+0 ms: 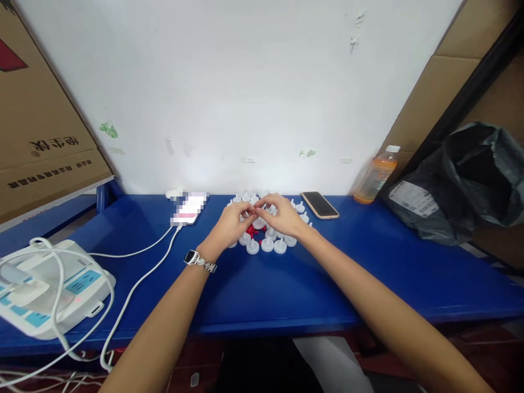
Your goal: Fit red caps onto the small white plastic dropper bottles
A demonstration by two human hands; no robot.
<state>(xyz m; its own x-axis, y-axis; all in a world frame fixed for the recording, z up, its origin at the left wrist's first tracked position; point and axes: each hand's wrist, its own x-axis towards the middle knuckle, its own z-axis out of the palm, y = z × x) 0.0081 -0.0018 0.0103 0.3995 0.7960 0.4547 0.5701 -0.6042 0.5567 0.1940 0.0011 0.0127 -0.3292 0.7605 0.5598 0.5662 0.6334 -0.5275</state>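
Both hands meet over a cluster of several small white round pieces with stubs and a few small red bits on the blue table. My left hand, with a watch on its wrist, has its fingertips pinched together. My right hand is also pinched, its fingertips touching those of the left. A small white piece seems to sit between the fingertips, but it is too small to name with certainty.
A phone lies behind the cluster on the right. Another phone on a white cable lies left. A white power strip sits at the near left. An orange drink bottle and a grey bag stand right. Cardboard boxes lean left.
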